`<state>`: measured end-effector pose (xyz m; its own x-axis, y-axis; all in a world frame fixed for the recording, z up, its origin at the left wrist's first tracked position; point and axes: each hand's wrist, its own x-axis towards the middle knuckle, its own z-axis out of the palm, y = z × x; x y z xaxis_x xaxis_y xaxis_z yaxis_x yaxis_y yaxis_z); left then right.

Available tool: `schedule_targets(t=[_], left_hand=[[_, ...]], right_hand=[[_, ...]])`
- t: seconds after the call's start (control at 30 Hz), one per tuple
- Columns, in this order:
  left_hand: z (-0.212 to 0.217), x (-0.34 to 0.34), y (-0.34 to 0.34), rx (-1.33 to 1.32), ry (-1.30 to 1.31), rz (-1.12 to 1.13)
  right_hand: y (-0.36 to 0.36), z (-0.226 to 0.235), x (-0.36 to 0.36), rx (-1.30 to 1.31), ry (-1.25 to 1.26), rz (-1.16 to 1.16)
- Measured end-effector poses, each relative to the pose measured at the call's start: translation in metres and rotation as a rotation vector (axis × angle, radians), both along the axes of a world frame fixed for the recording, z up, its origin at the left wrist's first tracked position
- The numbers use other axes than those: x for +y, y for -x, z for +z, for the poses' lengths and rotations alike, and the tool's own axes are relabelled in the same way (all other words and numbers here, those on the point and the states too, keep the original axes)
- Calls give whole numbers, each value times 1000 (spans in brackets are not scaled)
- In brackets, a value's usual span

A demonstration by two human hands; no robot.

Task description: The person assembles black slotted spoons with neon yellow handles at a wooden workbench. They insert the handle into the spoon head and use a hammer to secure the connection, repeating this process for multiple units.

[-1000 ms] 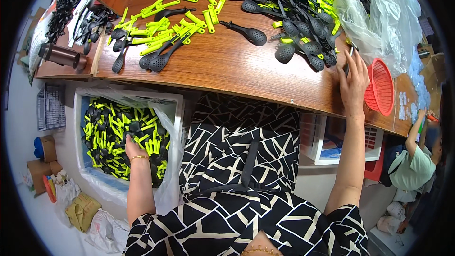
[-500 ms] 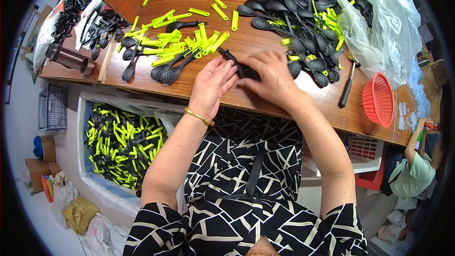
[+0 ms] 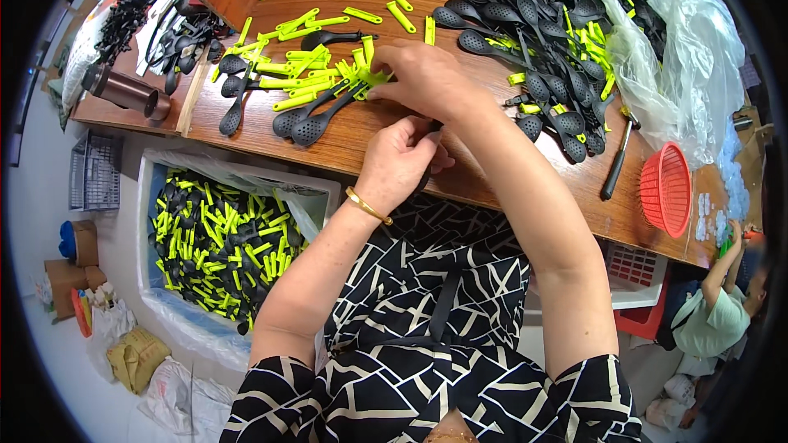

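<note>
Both of your hands are at the near side of the wooden surface (image 3: 587, 189), close together in front of your body. Your left hand (image 3: 400, 162) is closed around a black utensil (image 3: 433, 125), which sits between thumb and fingers; most of it is hidden, so its full shape cannot be told. Your right hand (image 3: 423, 74) lies beyond the left one, its fingertips bent down at the near end of a loose heap of yellow-green handles (image 3: 308, 66). They meet or overlap the closest pieces, but you cannot tell from this view whether they pinch one.

Just to the left of your right fingertips, two black slotted spoons (image 3: 312, 130) lie side by side, bowls toward the near edge, their other ends running into the heap. Farther off, to the right of your right hand, a large pile of black slotted utensils (image 3: 525, 12) mixed with yellow-green pieces spreads over the surface. Right of your right forearm lies a hammer (image 3: 616, 168) with a dark grip, near a red basket (image 3: 657, 213); clear plastic sheeting (image 3: 698, 57) is bunched behind them.

Below the surface, to the left of your left forearm, a white box (image 3: 144, 221) holds many black and yellow-green parts (image 3: 230, 246). You wear a gold bracelet (image 3: 367, 206) on the left wrist.
</note>
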<state>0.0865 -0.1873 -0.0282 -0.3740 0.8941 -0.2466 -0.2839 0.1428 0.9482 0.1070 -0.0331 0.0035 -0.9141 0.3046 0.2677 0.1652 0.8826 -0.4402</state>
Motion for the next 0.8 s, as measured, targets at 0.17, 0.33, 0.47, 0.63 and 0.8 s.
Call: schedule_targets(t=[0.17,0.33,0.47,0.63,0.8], left_hand=[[3,3,4,-55,75,-49],[0,0,5,-71,-4,-85],[1,-2,8,27,-12,-111],[11,-1,-8,98,3,-121],[6,-2,-14,217,-21,-150]], right_hand=[[-14,-1,18,-51,56,-66],[-93,25,40,150,247,-82],[-140,45,40,79,106,56],[-143,44,35,61,-80,145],[-147,40,39,-7,-20,206]])
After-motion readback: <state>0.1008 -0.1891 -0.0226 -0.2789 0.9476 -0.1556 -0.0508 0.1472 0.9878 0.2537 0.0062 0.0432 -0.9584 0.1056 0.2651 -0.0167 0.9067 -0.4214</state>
